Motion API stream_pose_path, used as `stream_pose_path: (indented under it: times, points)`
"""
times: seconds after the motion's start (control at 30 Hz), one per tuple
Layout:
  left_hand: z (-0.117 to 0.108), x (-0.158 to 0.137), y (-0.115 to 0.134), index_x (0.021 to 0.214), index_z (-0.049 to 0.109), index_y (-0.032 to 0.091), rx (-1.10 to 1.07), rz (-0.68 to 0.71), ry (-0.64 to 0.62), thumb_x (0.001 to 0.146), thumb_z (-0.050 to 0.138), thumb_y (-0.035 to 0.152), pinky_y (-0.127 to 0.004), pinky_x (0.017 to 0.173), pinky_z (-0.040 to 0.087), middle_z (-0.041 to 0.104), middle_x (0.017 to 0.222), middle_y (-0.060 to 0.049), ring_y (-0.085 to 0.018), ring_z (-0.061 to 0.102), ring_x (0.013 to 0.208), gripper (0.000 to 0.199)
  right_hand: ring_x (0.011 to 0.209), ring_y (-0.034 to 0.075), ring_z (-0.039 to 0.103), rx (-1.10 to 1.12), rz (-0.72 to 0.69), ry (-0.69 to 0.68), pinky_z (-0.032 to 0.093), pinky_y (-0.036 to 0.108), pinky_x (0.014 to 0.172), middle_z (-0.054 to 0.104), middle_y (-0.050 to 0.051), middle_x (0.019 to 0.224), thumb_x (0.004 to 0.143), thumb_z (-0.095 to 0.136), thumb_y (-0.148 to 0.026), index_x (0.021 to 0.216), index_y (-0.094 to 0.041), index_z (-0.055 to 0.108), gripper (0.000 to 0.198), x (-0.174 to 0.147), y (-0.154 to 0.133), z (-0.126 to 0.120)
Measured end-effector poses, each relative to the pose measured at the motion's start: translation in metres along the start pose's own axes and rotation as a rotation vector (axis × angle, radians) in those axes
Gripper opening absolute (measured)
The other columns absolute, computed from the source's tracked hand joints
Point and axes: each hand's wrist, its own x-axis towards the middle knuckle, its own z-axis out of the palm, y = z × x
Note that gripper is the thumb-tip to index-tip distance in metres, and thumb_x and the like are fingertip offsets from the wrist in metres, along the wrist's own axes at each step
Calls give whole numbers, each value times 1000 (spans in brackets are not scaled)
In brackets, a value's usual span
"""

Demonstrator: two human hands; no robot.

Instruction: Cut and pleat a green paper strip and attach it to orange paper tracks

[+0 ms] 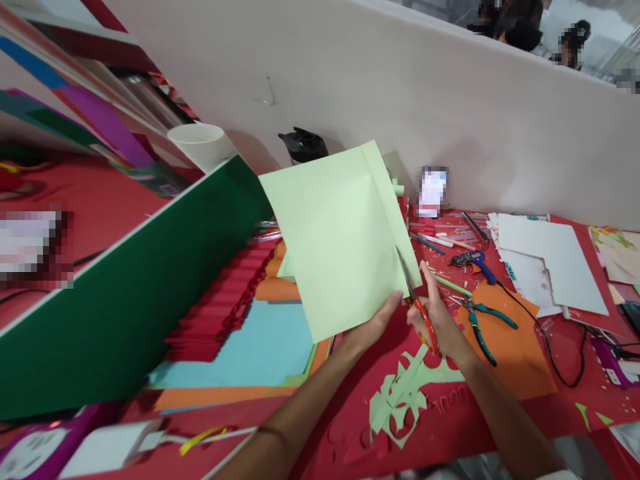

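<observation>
A large pale green sheet of paper (340,240) is held up over the table, tilted, by my left hand (383,320), which grips its lower edge; most of those fingers are hidden behind it. My right hand (435,317) is closed on a pair of scissors (424,317) with red and yellow handles. The blades lie at the sheet's right side, where a narrow strip is partly separated from the rest by a long cut line. Below the hands, cut pale green paper scraps (407,393) lie on the red table (345,407).
At the right are pliers (483,320) on orange paper (520,367), a glue gun (475,263) and white card (560,260). A phone (433,191) leans on the partition. To the left stand a green board (150,280), a paper cup (203,143) and folded red paper (225,300).
</observation>
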Motion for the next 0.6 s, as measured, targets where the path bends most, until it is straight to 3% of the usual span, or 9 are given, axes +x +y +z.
stream_pose_path:
  times: [0.33,0.6]
  points:
    - [1,2,-1,95,75,26,-87,68,-32,81,67,61,-50,123,24,72,121,-9,-34,54,131,39,55,14,43,-3,-3,-28,42,28,53,52,-2,72,96,50,-58,162,-24,-5,92,1,5,1]
    - [1,3,-2,65,70,27,-25,156,-161,86,61,53,-49,106,44,76,82,-7,-34,68,97,35,60,15,50,2,-37,3,48,30,59,58,1,80,95,51,-59,162,-24,-2,92,0,3,0]
